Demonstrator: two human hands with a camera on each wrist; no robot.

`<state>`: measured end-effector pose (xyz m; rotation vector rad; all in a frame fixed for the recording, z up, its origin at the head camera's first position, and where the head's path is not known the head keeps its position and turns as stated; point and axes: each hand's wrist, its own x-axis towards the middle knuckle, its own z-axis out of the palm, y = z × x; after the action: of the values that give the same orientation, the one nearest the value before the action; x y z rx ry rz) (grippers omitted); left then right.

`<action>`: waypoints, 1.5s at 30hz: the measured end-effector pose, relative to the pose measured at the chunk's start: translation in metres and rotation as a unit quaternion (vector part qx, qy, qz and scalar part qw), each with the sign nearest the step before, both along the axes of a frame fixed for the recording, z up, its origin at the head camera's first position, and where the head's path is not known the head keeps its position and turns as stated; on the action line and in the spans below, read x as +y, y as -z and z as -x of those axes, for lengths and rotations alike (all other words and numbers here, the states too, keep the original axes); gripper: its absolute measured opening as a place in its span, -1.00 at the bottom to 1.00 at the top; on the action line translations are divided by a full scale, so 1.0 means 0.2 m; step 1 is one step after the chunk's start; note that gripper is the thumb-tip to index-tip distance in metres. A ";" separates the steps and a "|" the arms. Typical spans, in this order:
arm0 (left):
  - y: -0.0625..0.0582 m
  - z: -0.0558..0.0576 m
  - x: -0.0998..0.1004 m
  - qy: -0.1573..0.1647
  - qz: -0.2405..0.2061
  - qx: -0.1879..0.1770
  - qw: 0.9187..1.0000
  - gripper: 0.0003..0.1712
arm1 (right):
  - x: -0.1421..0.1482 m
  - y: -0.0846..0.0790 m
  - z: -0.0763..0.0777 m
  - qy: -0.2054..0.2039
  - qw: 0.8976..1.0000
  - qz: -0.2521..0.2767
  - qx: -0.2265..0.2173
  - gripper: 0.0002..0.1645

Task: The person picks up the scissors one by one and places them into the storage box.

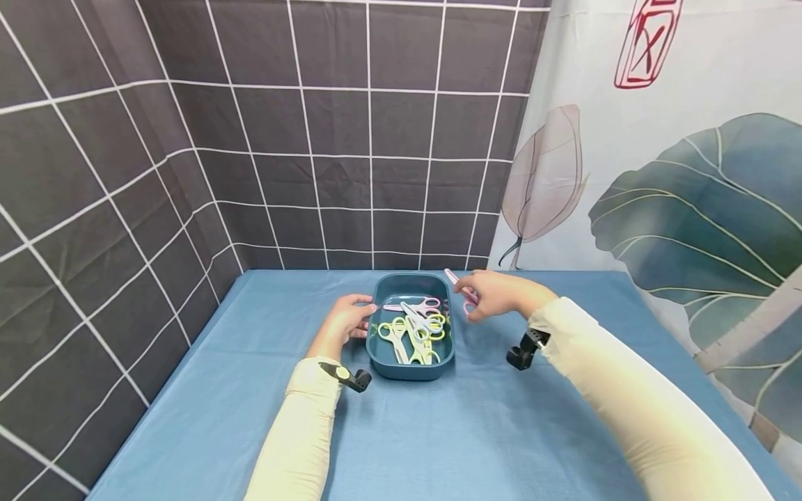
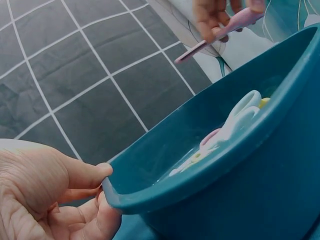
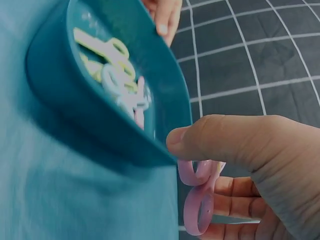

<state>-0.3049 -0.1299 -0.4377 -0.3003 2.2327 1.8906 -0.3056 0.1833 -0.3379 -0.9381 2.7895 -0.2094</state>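
My left hand [image 1: 343,320] pinches the left rim of a dark teal plastic tub [image 1: 410,374], thumb on top and fingers below, as the left wrist view shows. Just past the tub's right side, my right hand [image 1: 495,292] holds a pair of pink scissors [image 2: 245,20]. Its finger rings [image 3: 190,215] show below the thumb in the right wrist view, and the blades point away. Inside the tub lie several small scissors in a loose heap: pink scissors [image 1: 429,306], pale blue-white scissors [image 1: 415,314] and yellow-green scissors [image 1: 393,334].
A blue cloth [image 1: 413,445] covers the table under the tub. Behind it hangs a dark grey curtain [image 1: 338,181] with white grid lines. A white cloth with painted leaves [image 1: 708,202] hangs at the right. Each wrist carries a small black camera mount [image 1: 525,351].
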 end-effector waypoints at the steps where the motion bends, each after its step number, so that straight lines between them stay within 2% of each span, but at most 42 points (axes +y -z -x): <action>1: 0.00 0.00 0.00 0.001 0.000 -0.001 1.000 -0.51 | -0.03 0.00 0.00 -0.004 1.000 -0.001 -0.002 -0.27; 14: -0.01 0.01 0.00 0.007 0.000 -0.015 1.000 -0.51 | -0.31 0.05 0.03 -0.061 0.998 0.006 -0.022 -0.30; 24: -0.02 0.01 -0.01 0.007 0.000 -0.014 1.000 -0.52 | -0.49 0.14 0.03 -0.062 0.997 -0.021 -0.040 -0.30; 31: -0.02 0.01 -0.01 0.007 0.001 -0.019 1.000 -0.52 | -0.57 0.22 0.01 -0.057 0.997 -0.011 -0.041 -0.45; 38: -0.04 0.01 -0.01 0.009 -0.001 -0.020 1.000 -0.52 | -0.62 0.27 0.00 -0.040 0.999 -0.027 -0.021 -0.68; 45: -0.04 0.00 -0.01 0.012 -0.001 -0.020 1.000 -0.53 | -0.65 0.31 -0.01 -0.031 0.998 -0.057 0.013 -0.69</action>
<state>-0.3050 -0.1310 -0.4301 -0.3072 2.1996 1.8585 -0.3042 0.0532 -0.4005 -1.0043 2.7565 -0.0285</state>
